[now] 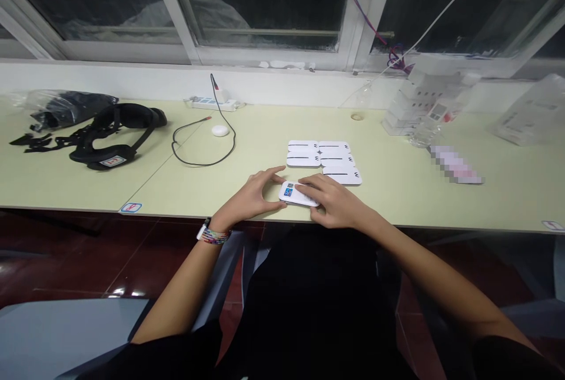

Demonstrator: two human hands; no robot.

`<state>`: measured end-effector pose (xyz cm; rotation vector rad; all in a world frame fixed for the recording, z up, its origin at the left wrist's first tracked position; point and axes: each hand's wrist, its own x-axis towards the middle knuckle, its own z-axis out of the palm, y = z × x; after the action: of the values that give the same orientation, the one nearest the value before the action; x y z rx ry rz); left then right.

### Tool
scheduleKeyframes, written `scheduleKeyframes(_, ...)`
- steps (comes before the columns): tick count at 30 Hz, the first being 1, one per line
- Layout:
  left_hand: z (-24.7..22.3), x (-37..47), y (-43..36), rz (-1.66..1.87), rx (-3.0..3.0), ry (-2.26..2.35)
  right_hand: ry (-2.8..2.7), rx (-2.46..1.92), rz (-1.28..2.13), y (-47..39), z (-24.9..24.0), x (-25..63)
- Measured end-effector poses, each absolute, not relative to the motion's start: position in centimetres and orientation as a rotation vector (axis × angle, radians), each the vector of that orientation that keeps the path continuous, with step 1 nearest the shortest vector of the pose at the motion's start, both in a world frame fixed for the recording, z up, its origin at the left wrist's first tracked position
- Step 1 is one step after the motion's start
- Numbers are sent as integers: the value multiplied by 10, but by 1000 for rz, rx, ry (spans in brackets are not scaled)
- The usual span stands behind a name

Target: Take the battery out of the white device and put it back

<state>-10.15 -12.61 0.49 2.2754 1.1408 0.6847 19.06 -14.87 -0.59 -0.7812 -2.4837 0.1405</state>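
I hold a small white device (296,193) with a blue sticker at the near edge of the pale green table (220,192), just in front of five matching white devices (324,161). My left hand (253,195) and right hand (335,200) pinch its ends; I'd better keep it flat and aligned with them.

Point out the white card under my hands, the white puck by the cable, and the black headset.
white card (291,193), head view, labelled left end
white puck (220,130), head view, top
black headset (115,133), head view, band
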Motion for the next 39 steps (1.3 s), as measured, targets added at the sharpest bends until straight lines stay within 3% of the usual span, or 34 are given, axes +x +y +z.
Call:
scheduleKeyframes(13,8,-99,-128,681,2375,1095,-2487,-797,191,-148,-6,192)
scheduleKeyframes(25,12,-82,-137,628,2915,1096,-2456,-869,95,-141,-19,193)
scheduleKeyframes(34,4,-89,-132,822,2959,930,-2357,-754,121,-144,-22,208)
scheduleKeyframes(39,7,-88,-136,935,2769,1000,-2292,-805,334,-142,-16,208)
